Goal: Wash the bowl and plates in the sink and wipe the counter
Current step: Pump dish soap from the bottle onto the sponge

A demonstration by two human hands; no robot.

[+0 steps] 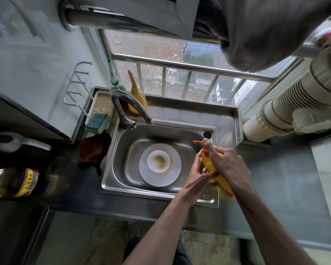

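a: what are the hands on?
b: both on one yellow pump bottle (208, 163). the right hand (227, 165) wraps over it from above, fingers curled round the body and one finger up on the orange pump head (197, 142). the left hand (196, 173) clasps it from the left side, fingers and thumb closed against it.
a: where is it held?
b: tilted, above the right rim of the steel sink (111, 180), spout pointing over the basin.
a: and the dishes?
b: in the basin, one white plate (172, 175) lies flat, and one small white bowl (159, 161) sits on its middle. brown stains mark the inside of the bowl and the plate beside it. whether more plates lie underneath, i cannot tell.
a: around the sink?
b: one curved faucet (130, 102) at the back left, and a second yellow bottle (137, 104) just behind it. one green-and-blue sponge (97, 123) rests on a tray at the left corner. one dark red cloth (91, 152) lies crumpled on the counter (285, 178), touching the sink's left edge. one dark sauce bottle (13, 182) stands well to the left.
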